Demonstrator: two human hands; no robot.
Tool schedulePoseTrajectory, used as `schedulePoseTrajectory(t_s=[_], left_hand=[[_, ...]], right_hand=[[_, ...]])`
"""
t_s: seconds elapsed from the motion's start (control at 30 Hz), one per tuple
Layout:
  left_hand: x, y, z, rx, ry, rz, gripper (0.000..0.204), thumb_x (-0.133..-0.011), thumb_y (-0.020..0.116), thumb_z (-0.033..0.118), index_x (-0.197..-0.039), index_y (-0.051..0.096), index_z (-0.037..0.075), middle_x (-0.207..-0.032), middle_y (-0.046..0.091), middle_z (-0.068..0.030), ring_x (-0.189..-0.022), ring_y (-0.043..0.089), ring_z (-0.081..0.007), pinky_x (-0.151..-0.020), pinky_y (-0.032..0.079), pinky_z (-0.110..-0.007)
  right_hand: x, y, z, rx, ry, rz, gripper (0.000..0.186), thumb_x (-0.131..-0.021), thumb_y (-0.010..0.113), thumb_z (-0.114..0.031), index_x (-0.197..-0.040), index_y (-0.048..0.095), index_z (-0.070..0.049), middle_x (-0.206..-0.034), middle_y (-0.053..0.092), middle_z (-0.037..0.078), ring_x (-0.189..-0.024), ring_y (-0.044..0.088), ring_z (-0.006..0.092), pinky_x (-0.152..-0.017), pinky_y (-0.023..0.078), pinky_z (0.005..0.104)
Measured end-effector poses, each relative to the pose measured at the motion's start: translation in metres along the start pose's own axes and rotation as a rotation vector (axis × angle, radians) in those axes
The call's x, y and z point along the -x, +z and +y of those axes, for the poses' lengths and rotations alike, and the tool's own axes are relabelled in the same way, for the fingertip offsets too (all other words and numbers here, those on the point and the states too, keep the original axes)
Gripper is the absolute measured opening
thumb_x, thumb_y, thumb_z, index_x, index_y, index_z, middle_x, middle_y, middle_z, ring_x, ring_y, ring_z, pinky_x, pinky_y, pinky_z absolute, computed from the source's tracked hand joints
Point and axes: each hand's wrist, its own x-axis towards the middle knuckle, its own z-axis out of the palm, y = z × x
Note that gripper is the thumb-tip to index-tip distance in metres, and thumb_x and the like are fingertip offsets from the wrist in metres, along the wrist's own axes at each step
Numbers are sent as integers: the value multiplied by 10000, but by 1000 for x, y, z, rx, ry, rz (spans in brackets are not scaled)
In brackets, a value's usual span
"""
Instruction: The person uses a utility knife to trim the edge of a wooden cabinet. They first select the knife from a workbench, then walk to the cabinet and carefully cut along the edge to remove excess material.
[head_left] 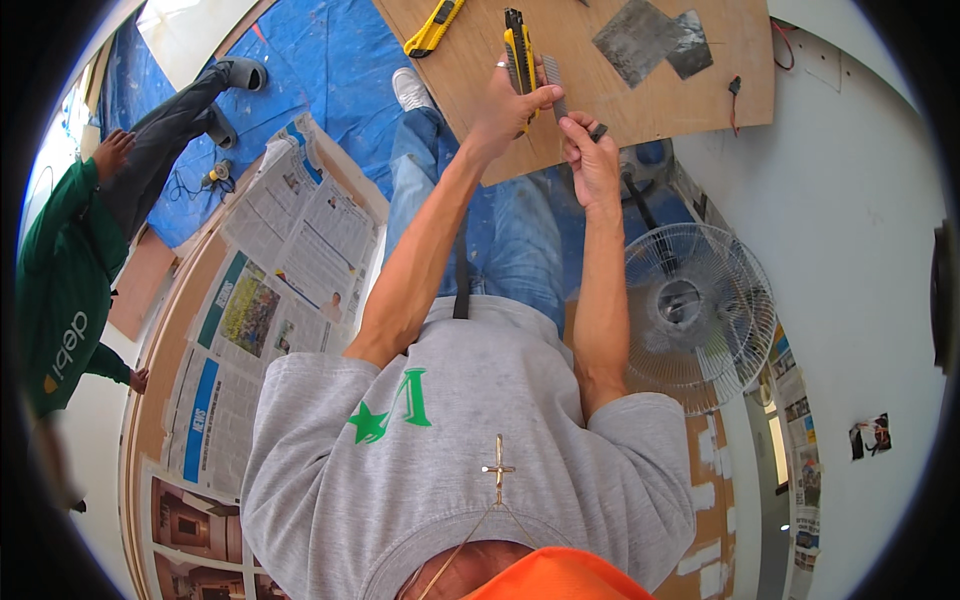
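Observation:
My left hand [505, 115] grips a yellow and black utility knife [520, 50], pointed away from me, with its thumb reaching to a thin grey segmented blade strip [552, 78] beside it. My right hand [592, 170] pinches the lower end of that strip, just below and right of my left hand, with a small dark piece [598, 131] at its fingertips. Both hands are at the near edge of a plywood board [650, 130]. A second yellow utility knife [432, 27] lies on the board to the left, and two dark grey square sheets [635, 45] lie to the right.
A standing fan [700, 310] is at my right beside a white wall [840, 200]. Blue plastic sheeting [290, 60] covers the floor; a newspaper-covered panel [250, 330] lies to my left. Another person [75, 260] in green is at far left, near a corded power tool [215, 177].

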Motion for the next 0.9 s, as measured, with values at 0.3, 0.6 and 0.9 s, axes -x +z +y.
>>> schedulePoseTrajectory(t_s=[0.3,0.6,0.9], left_hand=[[-3,-14,10,64,6,257,451,-783,797,65,-1107,483,48,-823,573,-6,-690,587,-118,-605,466,-265],[9,-6,19,188,42,382,455,-797,753,4,-1126,442,53,-867,548,-27,-688,594,-131,-544,461,-261],[6,-2,19,80,146,451,470,-796,744,-15,-1146,435,44,-916,526,-23,-765,569,-104,-616,497,-243]], right_hand=[[8,5,3,743,-471,28,448,-889,496,-53,-1331,520,14,-1170,420,149,-928,483,209,-837,447,317],[9,19,13,812,-630,94,438,-912,495,-24,-1348,527,-6,-1188,458,173,-1066,530,306,-926,458,392],[11,37,8,893,-753,89,434,-894,586,1,-1326,567,-32,-1106,520,142,-1017,564,273,-859,495,356]])
